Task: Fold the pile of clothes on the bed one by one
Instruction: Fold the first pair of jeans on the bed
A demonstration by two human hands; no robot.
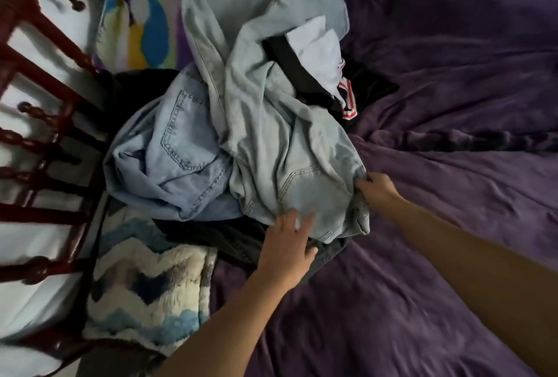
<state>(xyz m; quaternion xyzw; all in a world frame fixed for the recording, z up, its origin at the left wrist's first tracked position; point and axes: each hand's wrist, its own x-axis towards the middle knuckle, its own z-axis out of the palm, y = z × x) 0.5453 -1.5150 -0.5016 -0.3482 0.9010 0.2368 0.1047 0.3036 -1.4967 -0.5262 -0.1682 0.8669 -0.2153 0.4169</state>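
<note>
A pile of clothes lies on the left half of a purple bed sheet [437, 165]. On top is a pale grey-blue pair of jeans [271, 135], stretched from the far side to the near edge of the pile. A lighter blue pair of jeans [172, 159] is bunched to its left. Dark garments [229, 237] lie underneath, and a black garment with a white and red piece [347, 96] pokes out at the right. My right hand [376, 189] grips the waist of the top jeans at its right corner. With spread fingers, my left hand [287, 244] touches the near edge of the same jeans.
A dark red wooden headboard [36, 141] with spindles runs along the left. A fuzzy blue and white zigzag blanket [145, 292] lies at the near left of the pile. A colourful patterned pillow [139, 17] sits at the far left. Bare purple sheet extends to the right.
</note>
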